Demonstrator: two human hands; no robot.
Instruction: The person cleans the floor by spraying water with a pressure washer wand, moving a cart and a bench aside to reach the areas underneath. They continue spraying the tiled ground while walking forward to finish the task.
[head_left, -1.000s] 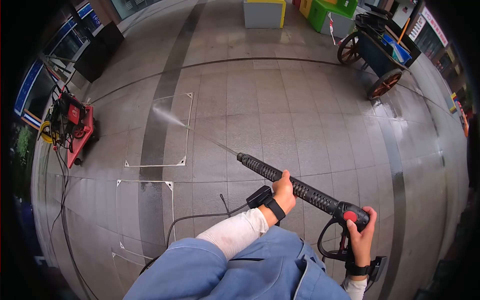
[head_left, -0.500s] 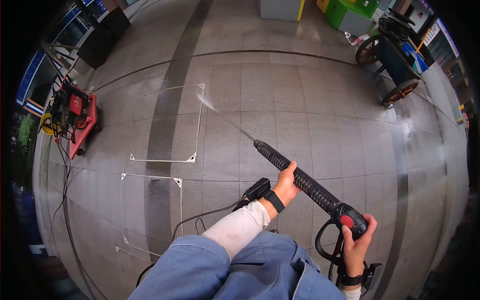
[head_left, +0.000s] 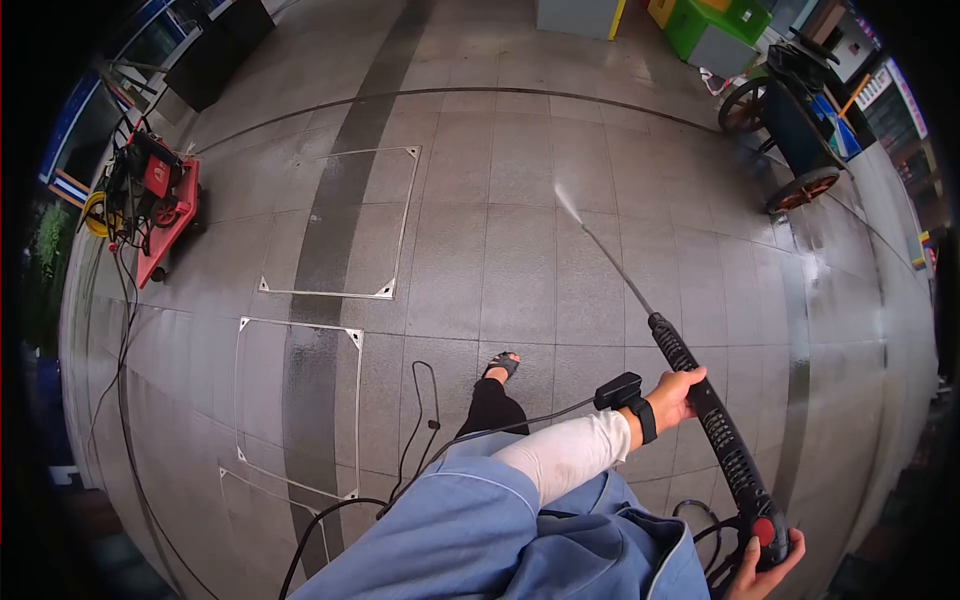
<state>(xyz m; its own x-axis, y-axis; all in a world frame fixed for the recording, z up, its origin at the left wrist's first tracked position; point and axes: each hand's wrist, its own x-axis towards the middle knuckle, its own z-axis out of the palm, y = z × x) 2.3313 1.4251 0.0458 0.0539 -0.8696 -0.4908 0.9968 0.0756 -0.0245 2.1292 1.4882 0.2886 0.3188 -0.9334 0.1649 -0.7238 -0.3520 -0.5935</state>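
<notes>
A black pressure washer gun [head_left: 722, 432] with a long thin lance [head_left: 617, 272] slants up and leftward across the right half of the view. White spray [head_left: 567, 203] leaves its tip over the wet grey tiles [head_left: 520, 260]. My left hand [head_left: 680, 395] is wrapped around the ribbed barrel. At the rear end, beside a red round button [head_left: 764, 531], my right hand [head_left: 768, 572] grips the gun's body. The lower part of that hand is cut off by the frame edge.
At left stands a red trolley [head_left: 172, 222] carrying a machine and a yellow hose. Cables [head_left: 126, 400] trail over the floor. Metal-framed floor covers [head_left: 360, 400] lie left of me. A wheeled cart [head_left: 795, 125] is at upper right, near a green box [head_left: 715, 30].
The pressure washer gun and both hands have moved right and down. The spray has swung rightward across the tiles. A sandalled foot now shows below the middle.
</notes>
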